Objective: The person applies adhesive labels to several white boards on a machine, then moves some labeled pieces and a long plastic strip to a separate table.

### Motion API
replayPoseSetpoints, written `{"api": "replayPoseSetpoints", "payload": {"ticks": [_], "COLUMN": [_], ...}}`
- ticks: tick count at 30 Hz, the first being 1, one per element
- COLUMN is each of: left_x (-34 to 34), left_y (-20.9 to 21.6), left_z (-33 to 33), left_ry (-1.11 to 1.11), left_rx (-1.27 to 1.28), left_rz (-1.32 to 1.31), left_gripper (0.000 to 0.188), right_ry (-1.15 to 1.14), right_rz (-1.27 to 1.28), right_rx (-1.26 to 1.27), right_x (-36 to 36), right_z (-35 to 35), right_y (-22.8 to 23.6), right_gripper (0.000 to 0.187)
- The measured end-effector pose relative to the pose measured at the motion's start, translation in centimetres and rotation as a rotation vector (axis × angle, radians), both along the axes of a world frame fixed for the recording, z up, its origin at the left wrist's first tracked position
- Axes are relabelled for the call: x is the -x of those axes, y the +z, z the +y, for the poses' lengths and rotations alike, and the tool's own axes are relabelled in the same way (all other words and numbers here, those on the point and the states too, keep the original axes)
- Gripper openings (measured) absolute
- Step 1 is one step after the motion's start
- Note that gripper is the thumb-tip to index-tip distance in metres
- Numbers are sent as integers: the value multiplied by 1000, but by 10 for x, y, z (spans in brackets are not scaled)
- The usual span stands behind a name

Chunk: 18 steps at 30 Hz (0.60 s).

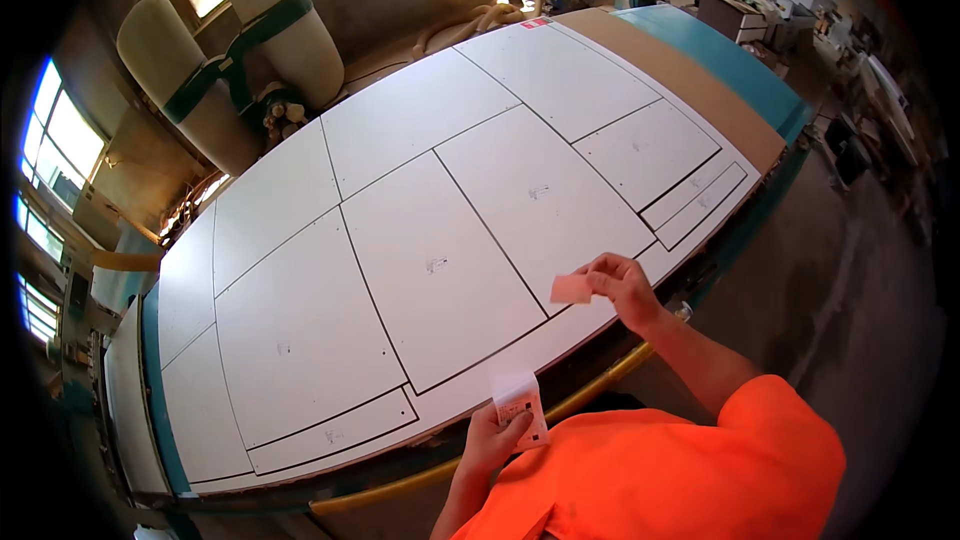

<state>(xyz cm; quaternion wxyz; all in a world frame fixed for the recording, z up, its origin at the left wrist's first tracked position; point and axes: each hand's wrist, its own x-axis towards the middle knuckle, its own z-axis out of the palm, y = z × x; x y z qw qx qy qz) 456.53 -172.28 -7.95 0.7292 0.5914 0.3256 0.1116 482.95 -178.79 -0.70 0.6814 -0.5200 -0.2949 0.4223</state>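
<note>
My right hand (626,292) pinches a small pinkish label (570,289) by its right edge, above the near side of the white cut board (400,170). Down at the board's near edge, my left hand (487,438) grips a strip of printed white labels (520,412), thumb across its face. Dark cut lines divide the board into several rectangular panels. Small handwritten-looking marks lie near the middle of several panels, such as the pencil mark (437,265). The tips of some of my fingers are hidden behind the labels.
A yellow rail (600,376) runs along the near side of the machine bed. Brown board (690,80) and a teal surface (715,45) extend at the far right. Dust collector bags (275,20) stand behind at left; clutter (770,5) lines the back right.
</note>
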Motion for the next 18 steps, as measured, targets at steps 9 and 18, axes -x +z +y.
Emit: {"api": "replayPoseSetpoints", "payload": {"ticks": [9,18], "left_x": [-61,-173], "left_y": [-23,9], "left_z": [15,8], "left_ry": [596,712], "left_rx": [36,154], "left_rz": [94,392], "left_gripper": [22,39], "right_ry": [-378,-410], "right_rz": [-384,-440], "right_rx": [49,49], "right_x": [-288,-390], "right_z": [123,294], "right_y": [-178,-235], "right_gripper": [15,19]}}
